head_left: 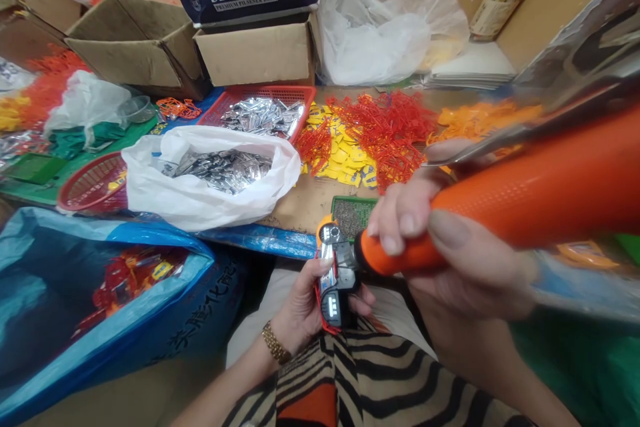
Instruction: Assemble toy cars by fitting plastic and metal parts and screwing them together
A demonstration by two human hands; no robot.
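Note:
My left hand [305,297] grips a small toy vehicle [331,303] low over my lap, its black, grey and silver parts showing with orange and red at the edges. In my right hand [465,260] is an orange power screwdriver [530,187], fingers wrapped round its front end. The driver's black nose [361,252] meets the side of the toy; its tip is hidden. Just beyond lies a small green tray [373,202] of tiny metal pieces, probably screws. Behind it are red plastic frames [385,123] and yellow flat parts [345,155].
A white bag [210,210] and a red basket [309,103] hold silver parts. A blue sack [200,287] with red and yellow pieces opens at left. Cardboard boxes [255,57] and a plastic bag [375,33] line the back. Orange parts [480,120] lie at right.

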